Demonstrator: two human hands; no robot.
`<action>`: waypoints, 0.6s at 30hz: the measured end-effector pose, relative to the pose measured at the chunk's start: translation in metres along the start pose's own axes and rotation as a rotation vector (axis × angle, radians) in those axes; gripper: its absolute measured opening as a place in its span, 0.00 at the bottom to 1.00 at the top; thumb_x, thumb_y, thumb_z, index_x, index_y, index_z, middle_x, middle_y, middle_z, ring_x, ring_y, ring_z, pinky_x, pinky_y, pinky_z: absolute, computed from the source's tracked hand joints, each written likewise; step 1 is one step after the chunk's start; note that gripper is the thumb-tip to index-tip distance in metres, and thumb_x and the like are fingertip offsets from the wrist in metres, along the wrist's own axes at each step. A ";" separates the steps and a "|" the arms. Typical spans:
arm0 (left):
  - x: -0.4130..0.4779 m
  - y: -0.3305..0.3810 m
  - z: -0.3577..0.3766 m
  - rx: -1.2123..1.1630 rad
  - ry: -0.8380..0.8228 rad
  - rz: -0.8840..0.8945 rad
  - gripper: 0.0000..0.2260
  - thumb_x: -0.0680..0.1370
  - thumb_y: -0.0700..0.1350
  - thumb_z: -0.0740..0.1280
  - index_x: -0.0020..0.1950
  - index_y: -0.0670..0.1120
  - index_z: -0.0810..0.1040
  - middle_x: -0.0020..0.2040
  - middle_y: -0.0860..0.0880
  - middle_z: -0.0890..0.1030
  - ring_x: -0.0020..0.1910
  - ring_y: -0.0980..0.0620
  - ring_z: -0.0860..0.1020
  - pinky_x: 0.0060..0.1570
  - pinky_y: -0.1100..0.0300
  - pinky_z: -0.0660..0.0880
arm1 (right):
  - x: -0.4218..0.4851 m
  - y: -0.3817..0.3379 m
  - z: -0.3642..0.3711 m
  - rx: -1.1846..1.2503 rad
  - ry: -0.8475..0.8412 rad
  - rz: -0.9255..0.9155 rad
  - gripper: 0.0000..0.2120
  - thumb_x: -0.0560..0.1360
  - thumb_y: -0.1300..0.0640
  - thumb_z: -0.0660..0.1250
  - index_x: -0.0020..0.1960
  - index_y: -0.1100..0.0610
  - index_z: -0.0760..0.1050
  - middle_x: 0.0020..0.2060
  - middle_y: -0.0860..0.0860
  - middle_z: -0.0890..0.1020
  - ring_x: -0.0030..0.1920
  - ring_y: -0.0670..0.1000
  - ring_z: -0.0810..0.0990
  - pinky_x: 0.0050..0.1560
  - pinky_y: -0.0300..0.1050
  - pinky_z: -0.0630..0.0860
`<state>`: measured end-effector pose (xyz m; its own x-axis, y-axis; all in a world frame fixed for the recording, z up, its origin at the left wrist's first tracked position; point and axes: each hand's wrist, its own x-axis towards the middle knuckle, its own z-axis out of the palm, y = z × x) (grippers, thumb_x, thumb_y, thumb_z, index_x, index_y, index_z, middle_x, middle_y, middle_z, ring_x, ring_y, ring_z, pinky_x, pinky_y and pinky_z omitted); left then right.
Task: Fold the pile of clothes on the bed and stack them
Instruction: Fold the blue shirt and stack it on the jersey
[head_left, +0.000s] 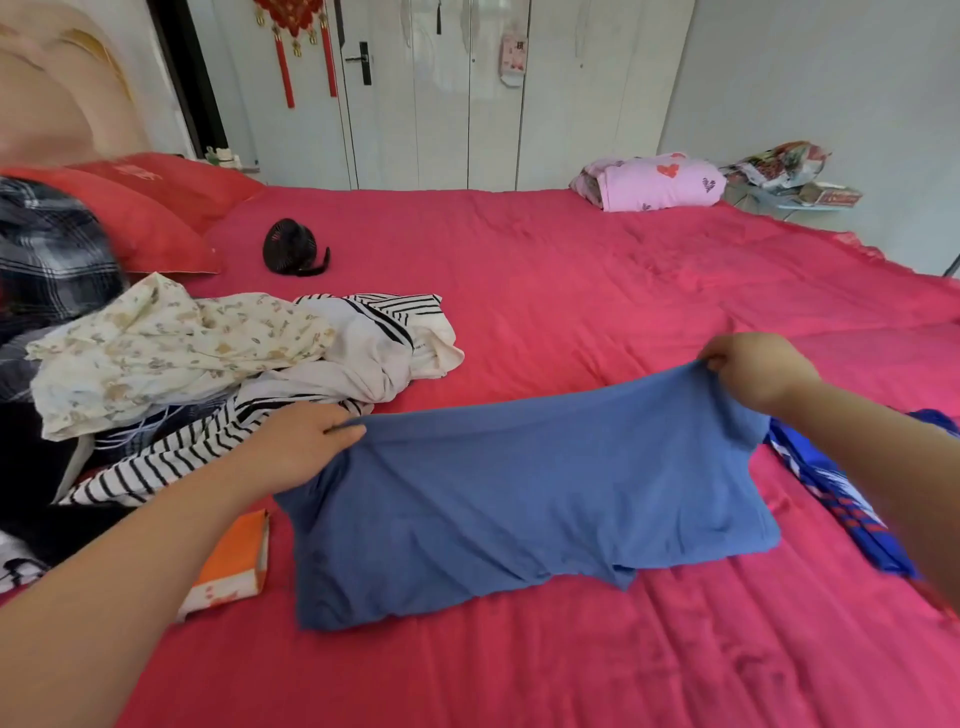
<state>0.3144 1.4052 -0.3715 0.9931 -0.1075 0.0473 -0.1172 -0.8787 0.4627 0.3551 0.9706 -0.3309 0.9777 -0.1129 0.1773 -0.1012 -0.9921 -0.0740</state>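
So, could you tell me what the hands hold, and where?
The blue garment: left hand grips one end of its raised edge, right hand the other.

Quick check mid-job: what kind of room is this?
Most likely a home bedroom: a wide bed with a red sheet, red pillows at its head, and white wardrobe doors on the far wall. The left hand and right hand grip a blue garment.
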 end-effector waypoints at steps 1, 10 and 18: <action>0.010 -0.001 0.007 0.017 0.010 -0.017 0.12 0.79 0.46 0.62 0.45 0.37 0.78 0.45 0.43 0.81 0.48 0.44 0.76 0.40 0.60 0.63 | 0.011 -0.006 0.010 0.023 0.008 0.022 0.15 0.76 0.64 0.58 0.58 0.57 0.78 0.58 0.58 0.79 0.59 0.59 0.76 0.58 0.48 0.71; -0.022 -0.012 0.068 0.121 0.174 0.169 0.24 0.73 0.59 0.63 0.61 0.45 0.77 0.57 0.45 0.79 0.57 0.44 0.76 0.58 0.50 0.71 | -0.024 -0.020 0.091 0.205 -0.109 -0.110 0.12 0.73 0.63 0.67 0.56 0.61 0.77 0.53 0.60 0.80 0.56 0.59 0.77 0.56 0.46 0.66; -0.075 -0.028 0.088 0.093 0.178 -0.191 0.20 0.71 0.54 0.72 0.55 0.42 0.75 0.47 0.43 0.78 0.51 0.40 0.75 0.50 0.49 0.70 | -0.135 -0.021 0.087 0.369 -0.175 -0.088 0.16 0.69 0.51 0.73 0.26 0.52 0.73 0.25 0.49 0.76 0.31 0.47 0.75 0.36 0.37 0.67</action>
<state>0.2421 1.3969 -0.4661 0.9821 0.1404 0.1255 0.0804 -0.9151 0.3952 0.2411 1.0113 -0.4388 0.9994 0.0136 0.0311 0.0254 -0.9079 -0.4184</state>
